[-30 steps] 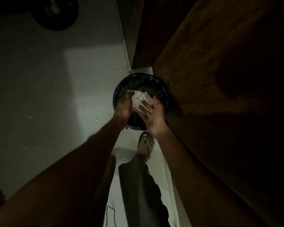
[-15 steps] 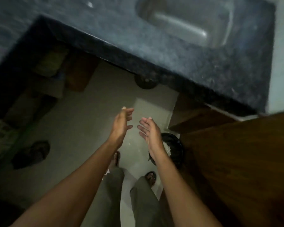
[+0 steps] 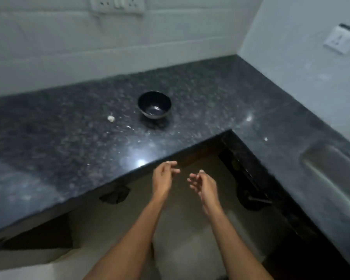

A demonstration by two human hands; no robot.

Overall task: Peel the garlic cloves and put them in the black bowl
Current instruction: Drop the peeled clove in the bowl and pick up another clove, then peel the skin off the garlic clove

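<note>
Head view: the frame is motion-blurred, and the sink (image 3: 329, 178) is cut off at the right edge. The black bowl (image 3: 154, 105) stands upright on the desk (image 3: 69, 138); its contents cannot be made out. A small white piece, possibly a garlic clove (image 3: 111, 118), lies left of the bowl, apart from it. Left hand (image 3: 163, 177) and right hand (image 3: 204, 183) hover below the desk edge, fingers relaxed, holding nothing.

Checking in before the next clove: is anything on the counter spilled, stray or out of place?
Yes, slightly. A small white piece, perhaps garlic, lies on the counter left of the black bowl, with pale flecks scattered nearby. The bowl stands upright and looks empty.
</note>
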